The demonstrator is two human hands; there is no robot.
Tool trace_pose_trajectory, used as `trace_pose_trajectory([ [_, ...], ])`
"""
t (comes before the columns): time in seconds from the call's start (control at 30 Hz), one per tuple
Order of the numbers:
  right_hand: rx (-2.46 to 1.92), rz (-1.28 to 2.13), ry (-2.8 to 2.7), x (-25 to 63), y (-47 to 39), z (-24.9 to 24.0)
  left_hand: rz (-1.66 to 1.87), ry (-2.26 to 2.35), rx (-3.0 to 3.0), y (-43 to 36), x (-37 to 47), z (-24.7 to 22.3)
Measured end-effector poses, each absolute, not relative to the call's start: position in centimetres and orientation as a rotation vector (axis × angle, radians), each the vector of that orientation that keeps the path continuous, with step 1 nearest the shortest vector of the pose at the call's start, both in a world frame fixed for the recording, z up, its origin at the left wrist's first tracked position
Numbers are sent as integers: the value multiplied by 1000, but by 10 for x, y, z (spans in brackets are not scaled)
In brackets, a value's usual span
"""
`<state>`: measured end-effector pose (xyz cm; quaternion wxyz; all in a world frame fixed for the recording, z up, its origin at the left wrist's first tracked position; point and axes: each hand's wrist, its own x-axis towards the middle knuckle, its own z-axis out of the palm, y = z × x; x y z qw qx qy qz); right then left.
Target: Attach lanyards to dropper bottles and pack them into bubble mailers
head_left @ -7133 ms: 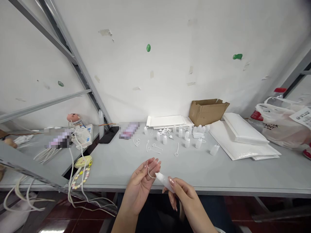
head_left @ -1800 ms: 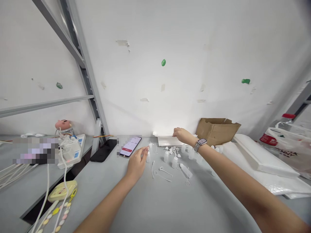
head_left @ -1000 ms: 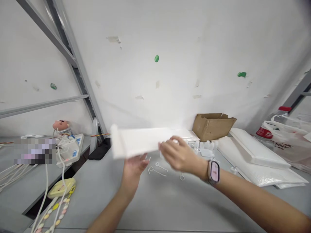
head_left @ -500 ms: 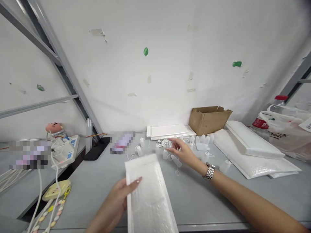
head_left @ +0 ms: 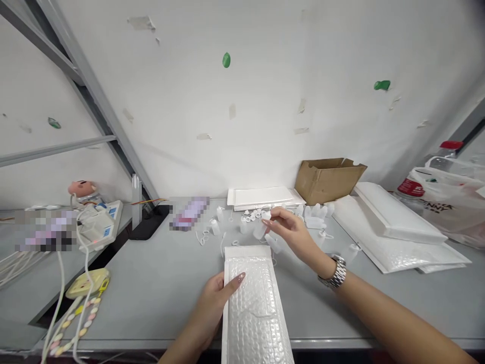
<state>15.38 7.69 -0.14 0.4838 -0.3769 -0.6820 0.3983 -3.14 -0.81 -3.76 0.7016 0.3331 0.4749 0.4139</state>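
Note:
My left hand (head_left: 217, 306) grips the left edge of a white bubble mailer (head_left: 255, 308), its thumb lying on top. The mailer stands with its flap end toward the wall. Beyond it, my right hand (head_left: 290, 232) pinches a small translucent plastic bottle (head_left: 260, 228) by its white top, tilted above the table. Around that hand lie several similar bottles, among them an upright one (head_left: 214, 227) to the left and a lying one (head_left: 315, 222) to the right. Loose white caps (head_left: 250, 216) sit in a cluster just behind the held bottle.
A cardboard box (head_left: 329, 184) stands against the wall, beside a flat stack of white mailers (head_left: 265, 197). More bubble mailers (head_left: 401, 217) are piled at right, near a plastic bag (head_left: 454, 202). At left are a power strip (head_left: 100, 227), cables and a yellow case (head_left: 87, 283).
My right hand has taken hold of a small bottle and raised it slightly. My left hand and the mailer have shifted right. The camera view has tilted a little downward.

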Motion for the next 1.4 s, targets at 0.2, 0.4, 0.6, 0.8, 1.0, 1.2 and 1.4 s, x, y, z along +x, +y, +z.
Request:
trace_pose_trajectory([
  [0.2, -912, 747, -2046, 139, 52, -13, 1040, 1199, 537, -10, -29, -42],
  [0.4, -908, 1093, -1972, 139, 59, -19, 1037, 1180, 554, -14, -29, -41],
  [0.6, -836, 1435, -1849, 137, 59, -20, 1030, 1196, 598, -14, -30, -42],
  [0.8, -913, 1360, -1737, 134, 62, -16, 1044, 1311, 463, -15, -32, -42],
  [1.0, -1068, 1389, -1844, 128, 65, -24, 1024, 1208, 493, -15, -30, -41],
  [1.2, -1186, 1170, -1719, 114, 49, -28, 1028, 1279, 442, -15, -32, -46],
  [1.4, -999, 1252, -2029, 118, 42, -24, 1027, 1216, 535, -16, -35, -47],
])
